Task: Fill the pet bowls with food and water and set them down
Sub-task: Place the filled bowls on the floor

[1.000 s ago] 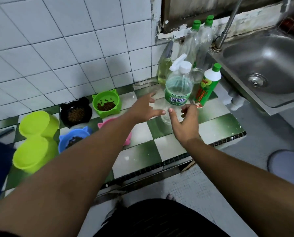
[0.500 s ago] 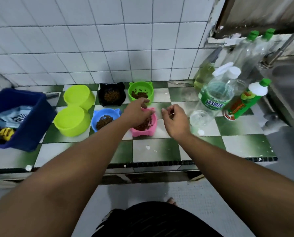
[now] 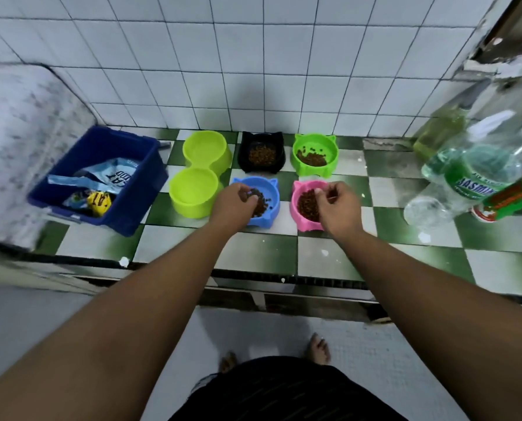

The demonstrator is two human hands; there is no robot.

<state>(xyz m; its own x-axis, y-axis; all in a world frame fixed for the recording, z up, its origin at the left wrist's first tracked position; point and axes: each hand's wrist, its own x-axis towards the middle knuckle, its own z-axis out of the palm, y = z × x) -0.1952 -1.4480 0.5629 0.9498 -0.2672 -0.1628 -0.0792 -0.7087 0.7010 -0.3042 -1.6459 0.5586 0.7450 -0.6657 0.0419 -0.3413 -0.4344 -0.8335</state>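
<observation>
The left grip (image 3: 235, 203) is curled over the near-left rim of the blue bowl (image 3: 271, 189), its thumb tip inside against the kibble (image 3: 261, 205) and its fingers outside, so that rim is held and hidden. The right grip (image 3: 340, 206) is curled in the same way over the right rim of the pink bowl (image 3: 294, 208), thumb inside, and that rim is pinched. Both bowls are set side by side on the counter (image 3: 329, 253), just apart, blue to the left.

Behind them a black bowl (image 3: 245, 147) and a green bowl (image 3: 314, 138) are placed against the wall (image 3: 253, 71). All four are of smooth plastic, round, with two small ears moulded at the rim, and brown kibble is seen in each. To the left a lime double bowl (image 3: 205, 147) is set, two round cups joined; what is in them cannot be told. Further left a dark blue plastic bin (image 3: 126, 214) is seen, with crumpled bags (image 3: 101, 174) in it. At the right, clear plastic bottles (image 3: 466, 171) are blurred.

The counter is tiled in a green and white check, worn and spotted. The wall is faced with white square tiles. Pale small tiles are seen on the floor (image 3: 360, 344), where bare feet (image 3: 319, 349) are planted.
</observation>
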